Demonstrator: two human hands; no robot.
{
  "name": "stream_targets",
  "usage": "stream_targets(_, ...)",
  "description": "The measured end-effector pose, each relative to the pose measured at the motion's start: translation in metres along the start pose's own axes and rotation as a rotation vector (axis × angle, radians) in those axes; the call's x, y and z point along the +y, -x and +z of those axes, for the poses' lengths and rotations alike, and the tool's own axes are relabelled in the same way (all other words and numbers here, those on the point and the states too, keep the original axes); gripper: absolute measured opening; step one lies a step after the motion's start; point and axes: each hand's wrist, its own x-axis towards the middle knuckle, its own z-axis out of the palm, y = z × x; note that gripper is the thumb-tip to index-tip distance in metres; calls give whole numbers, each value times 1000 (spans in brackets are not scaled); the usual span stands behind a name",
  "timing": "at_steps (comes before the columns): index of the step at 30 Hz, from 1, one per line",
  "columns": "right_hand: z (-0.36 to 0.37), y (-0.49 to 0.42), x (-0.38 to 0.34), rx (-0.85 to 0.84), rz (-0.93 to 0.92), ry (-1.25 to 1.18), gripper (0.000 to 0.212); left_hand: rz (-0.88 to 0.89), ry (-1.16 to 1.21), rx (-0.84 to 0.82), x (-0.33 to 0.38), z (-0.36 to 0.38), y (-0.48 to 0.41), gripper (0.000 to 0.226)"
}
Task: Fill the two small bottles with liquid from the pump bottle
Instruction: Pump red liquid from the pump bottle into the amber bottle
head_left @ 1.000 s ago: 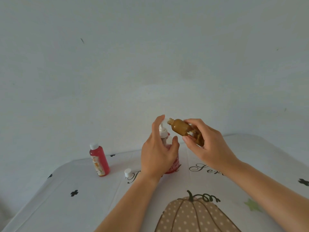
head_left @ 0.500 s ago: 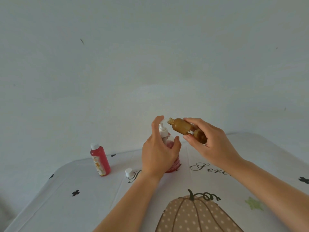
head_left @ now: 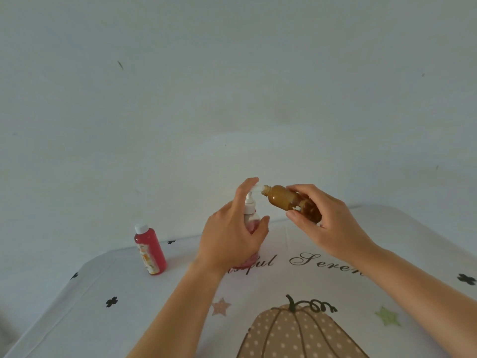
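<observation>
- Left hand curled round the pump bottle; thumb hooked across the front of the rounded body, other fingers hidden behind it; forefinger stretched up straight, tip laid on top of the white plastic pump head.
- Pump bottle upright on the tablecloth, inside that left grip; clear, smooth, bulging body with pink-red liquid showing just by the thumb; slim white stem and collar rising alongside the forefinger; short spout jutting from under the fingertip toward the right hand.
- Right hand pinching the amber bottle; thumb pressed under its lower half, fingertips clamped over the top, base hidden toward the palm.
- Amber bottle held in the air, tipped nearly flat; translucent brown, cylindrical, with rounded shoulder and short ridged neck; uncapped mouth pointing away from the right fingertips, set at the spout tip just below the left forefinger tip; touching or just apart, cannot tell; pale flecks of a label between thumb and fingers.
- Red bottle standing on the cloth, well apart from the left hand, out past its little-finger side; small glossy cylinder, red through its height, white cap on, pale printed label down the front.
- Tablecloth white and smooth; black cursive lettering below the right thumb, partly hidden by the left wrist; small black clover shapes, pastel stars; dotted tan pumpkin print between the two forearms.
- Plain matt pale wall beyond the fingertips.
</observation>
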Motion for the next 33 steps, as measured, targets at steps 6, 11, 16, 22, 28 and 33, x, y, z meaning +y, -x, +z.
stream_targets(6, 0, 1, 1, -23, 8, -39, 36, -1, -8, -30, -2, -7, -1, 70)
stream_targets(11, -5, -1, 0, -5, 72, -82, 33, 3, -34, 5, 3, 0, -5, 59)
stream_targets(16, -1, 1, 0, -42, 71, -57, 32, 1, -47, 66, 4, 4, -2, 48)
stream_targets(22, 0, 0, 0, -24, 86, -61, 30, 22, -49, 22, 3, 3, -4, 61)
stream_targets(28, 0, 0, 1, -29, 97, -50, 29, 32, -47, -14, 3, 2, -4, 71)
stream_targets(33, 1, 1, -2, -25, 105, -84, 26, 34, -60, 17, 5, 3, -5, 63)
